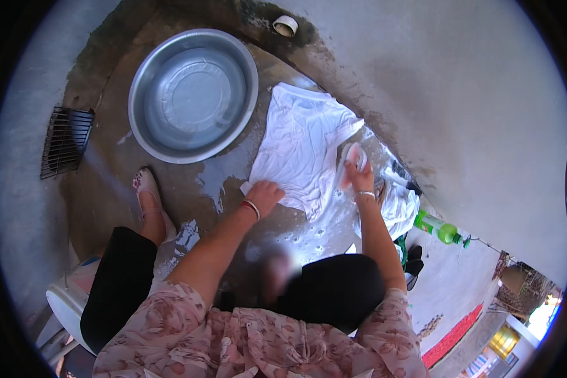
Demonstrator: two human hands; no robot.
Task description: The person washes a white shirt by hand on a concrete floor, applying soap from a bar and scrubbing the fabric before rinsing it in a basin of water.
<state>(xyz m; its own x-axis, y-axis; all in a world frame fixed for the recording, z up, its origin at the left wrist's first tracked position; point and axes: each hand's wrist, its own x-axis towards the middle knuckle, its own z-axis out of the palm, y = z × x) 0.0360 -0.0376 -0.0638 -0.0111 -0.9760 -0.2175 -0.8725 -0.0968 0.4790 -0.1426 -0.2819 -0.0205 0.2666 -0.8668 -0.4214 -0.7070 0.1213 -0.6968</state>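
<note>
A wet white garment (302,141) lies spread on the wet concrete floor. My left hand (264,197) grips its near left edge, and a bit of cloth pokes out beside the wrist. In my right hand (359,175) is a pale plastic scrub brush (354,153) with a looped handle, held just right of the garment. Its underside is hidden. Soapy water (312,236) with bubbles covers the floor between my arms. Beyond my left hand stands a large round metal basin (151,137).
Bunched white cloth (401,212) lies beyond my right forearm, beside a green pump bottle (437,227). Dark shoes (413,267) sit nearby. A metal grate (66,141) stands by the left wall. A pipe end (286,26) juts from the wall behind the basin.
</note>
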